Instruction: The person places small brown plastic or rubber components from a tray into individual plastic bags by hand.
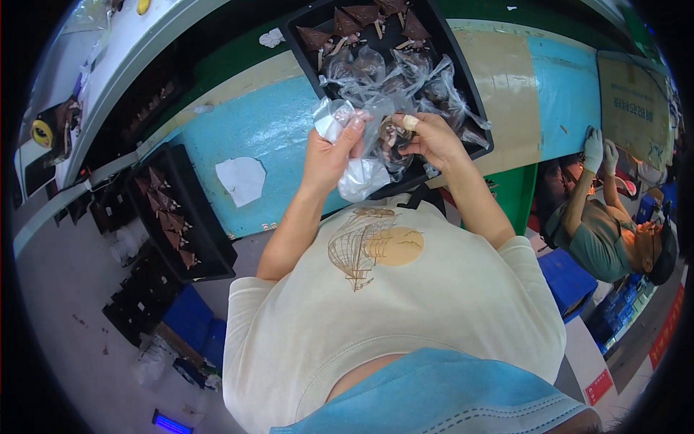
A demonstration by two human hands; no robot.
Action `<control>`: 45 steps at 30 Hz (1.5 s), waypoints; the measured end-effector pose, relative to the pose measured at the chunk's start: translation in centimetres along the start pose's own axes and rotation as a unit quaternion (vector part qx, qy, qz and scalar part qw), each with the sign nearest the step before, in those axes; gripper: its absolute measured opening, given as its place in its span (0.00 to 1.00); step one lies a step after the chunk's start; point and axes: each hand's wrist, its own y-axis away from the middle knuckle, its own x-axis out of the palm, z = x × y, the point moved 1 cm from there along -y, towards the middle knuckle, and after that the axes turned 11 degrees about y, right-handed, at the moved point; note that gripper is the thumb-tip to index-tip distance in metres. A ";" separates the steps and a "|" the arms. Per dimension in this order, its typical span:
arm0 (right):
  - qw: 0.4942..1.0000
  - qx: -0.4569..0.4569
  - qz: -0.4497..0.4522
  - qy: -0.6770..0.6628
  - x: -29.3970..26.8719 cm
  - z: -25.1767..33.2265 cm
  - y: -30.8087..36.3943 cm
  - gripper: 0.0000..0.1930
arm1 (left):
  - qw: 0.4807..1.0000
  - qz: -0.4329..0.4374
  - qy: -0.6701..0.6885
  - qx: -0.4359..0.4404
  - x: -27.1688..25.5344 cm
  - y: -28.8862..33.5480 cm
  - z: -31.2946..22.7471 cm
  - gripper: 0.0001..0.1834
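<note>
Both hands are in front of me, over the near edge of a black tray [468, 81]. My left hand [336, 153] is closed on a thin clear plastic bag [363, 178], with a white crumpled sheet by its fingers. Close beside it, my right hand [436, 139], with pale tape round one finger, grips a small brown piece [394, 137] at the bag's right side. The piece is partly hidden by fingers and film. Behind the hands, several bagged brown pieces [361, 69] lie in the tray. Farther back stand unbagged pieces with brown pointed roofs [345, 22].
A second black tray [213, 249] of brown-roofed pieces stands at the left. White paper [241, 181] lies on the blue tabletop [278, 123]. At the right, a co-worker in gloves [593, 150] works beside a cardboard box [632, 108]. Blue bins [567, 282] stand below.
</note>
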 end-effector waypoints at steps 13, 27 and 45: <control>0.985 -0.039 -0.150 0.079 -2.4 0.5 1.9 0.19 | 0.992 -0.105 -0.031 -0.059 0.2 1.3 0.5 0.08; 0.819 -0.294 -0.309 0.384 -1.7 3.1 5.5 0.15 | 0.987 -0.082 -0.125 0.060 2.3 0.8 -2.4 0.12; 0.911 -0.291 0.053 0.286 4.4 5.5 6.7 0.13 | 0.964 0.260 -0.052 -0.011 0.8 -0.7 -0.4 0.06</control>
